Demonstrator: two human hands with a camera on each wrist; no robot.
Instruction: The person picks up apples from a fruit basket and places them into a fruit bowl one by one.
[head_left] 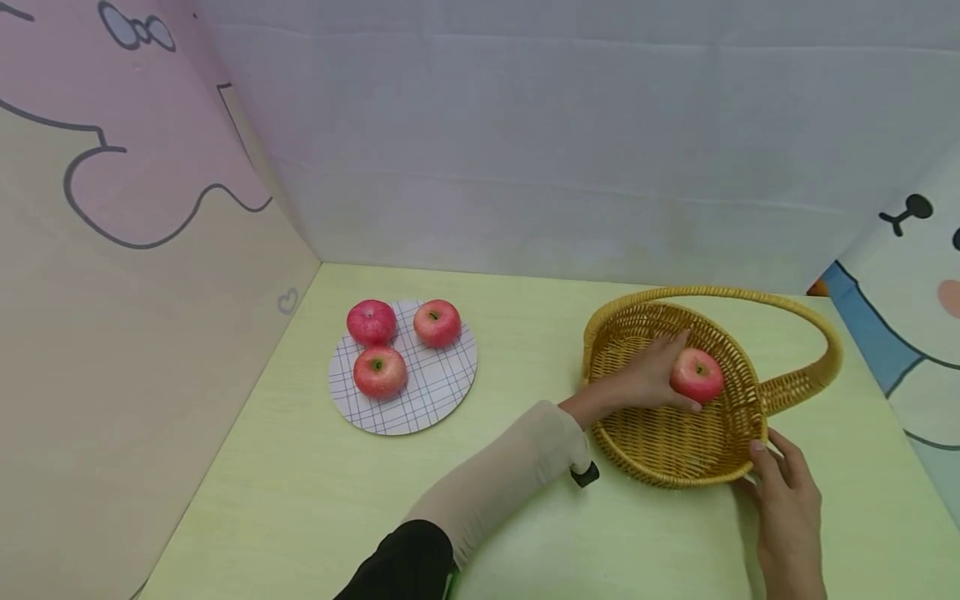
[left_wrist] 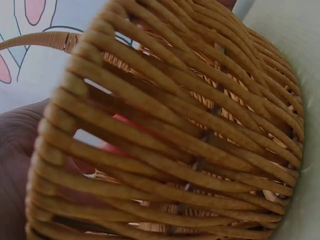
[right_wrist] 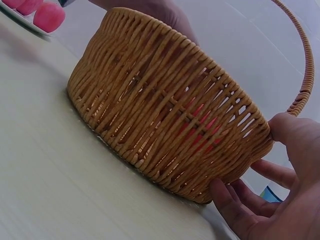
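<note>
Inside the wicker basket (head_left: pixel 667 467), my left hand (head_left: pixel 651 375) grips a red apple (head_left: pixel 701 379), thumb on the near side and fingers on the far side. The apple is towards the basket's right wall. With thumb and fingers, my right hand (head_left: pixel 789 504) holds the basket at its right front edge; in the right wrist view that hand (right_wrist: pixel 295 175) has its thumb up by the rim and its fingers lower on the wall. The left wrist view is mostly filled by the woven wall (left_wrist: pixel 165 125), with bits of red showing through the gaps.
Left of the basket, a round checked plate (head_left: pixel 442 400) bears three red apples, one of them this front apple (head_left: pixel 380 373). The basket's arched handle (head_left: pixel 750 293) leans to the back right. A white wall (head_left: pixel 525 167) closes off the table's (head_left: pixel 285 467) far edge.
</note>
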